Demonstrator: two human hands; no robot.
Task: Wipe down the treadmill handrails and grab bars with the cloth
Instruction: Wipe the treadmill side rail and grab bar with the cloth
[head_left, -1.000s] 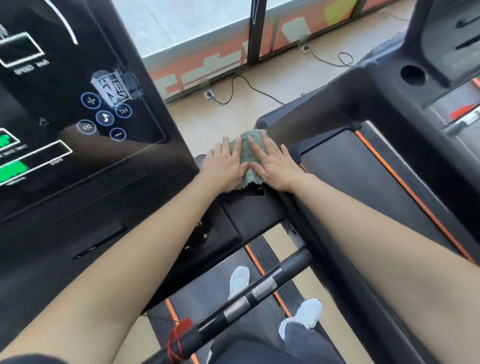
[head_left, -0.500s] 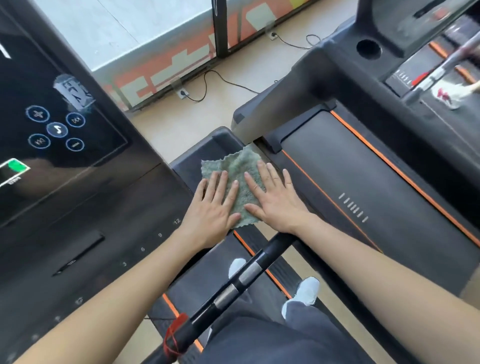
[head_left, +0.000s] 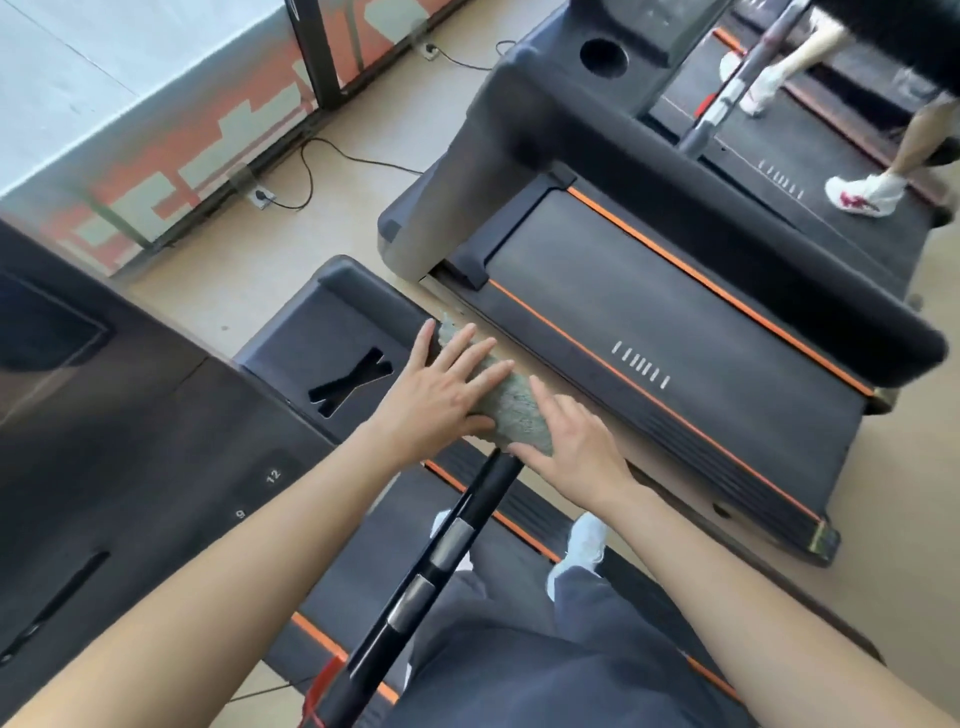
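At the bottom are the person's dark trousers (head_left: 519, 665) and 2 white shoes (head_left: 584, 545), which stand on the belt (head_left: 358, 561) of the treadmill. A black bar (head_left: 483, 488) with silver pads runs from the lower edge up toward the hands, and a red strap (head_left: 318, 691) hangs at its lower end.

Just above the top end of the bar lies the grey-green cloth (head_left: 517, 410). It is on the outer edge of the handrail (head_left: 322, 332), under both hands. The left hand (head_left: 436, 395) lies flat on the upper part of the cloth, with straight, spread fingers; it presses and grips nothing. The right hand (head_left: 576, 452) lies flat on the lower right part of the cloth, also with straight fingers and nothing held in them. The 2 hands are near each other but do not touch, and the cloth shows between them.

To the left is the dark console (head_left: 130, 467) with the numbers 9 and 12. The handrail has an X-shaped opening.

Beyond the hands stands a second treadmill (head_left: 597, 312) with orange stripes and a round cup holder (head_left: 602, 54). On the floor a cable (head_left: 311, 171) runs to a socket (head_left: 260, 196). At the far right the legs of another person (head_left: 914, 135) are on a third machine.
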